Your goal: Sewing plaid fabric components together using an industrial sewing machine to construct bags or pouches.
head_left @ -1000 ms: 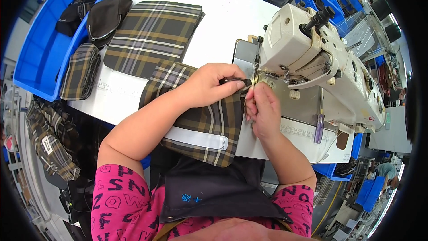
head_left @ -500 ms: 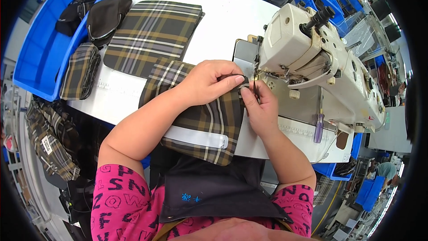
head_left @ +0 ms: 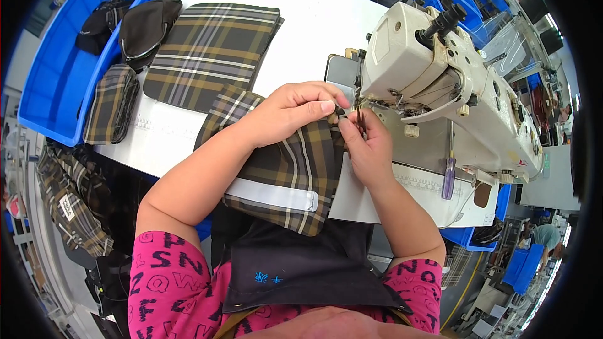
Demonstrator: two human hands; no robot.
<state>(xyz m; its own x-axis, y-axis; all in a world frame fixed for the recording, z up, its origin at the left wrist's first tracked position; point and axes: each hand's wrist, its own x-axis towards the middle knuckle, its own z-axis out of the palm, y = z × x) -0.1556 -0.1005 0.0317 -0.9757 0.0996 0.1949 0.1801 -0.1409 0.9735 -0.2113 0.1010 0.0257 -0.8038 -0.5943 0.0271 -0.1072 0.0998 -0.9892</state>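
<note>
Plaid piece (head_left: 301, 166) is pinched at its far edge by the left hand (head_left: 291, 113), dark pointed tool (head_left: 360, 122) kinda gripped in the right hand (head_left: 370, 149), near the sewing machine (head_left: 411, 56).

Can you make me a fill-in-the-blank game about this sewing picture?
1. The bare left hand pinches brown-and-black plaid fabric bearing a long, flat strip coloured ____.
2. The bulky white metal sewing machine stands on the person's ____ side.
3. The slender metal screwdriver has a plastic handle coloured ____.
4. The large rectangular plastic bin at upper left is coloured ____.
Missing words: white; right; purple; blue.
</note>
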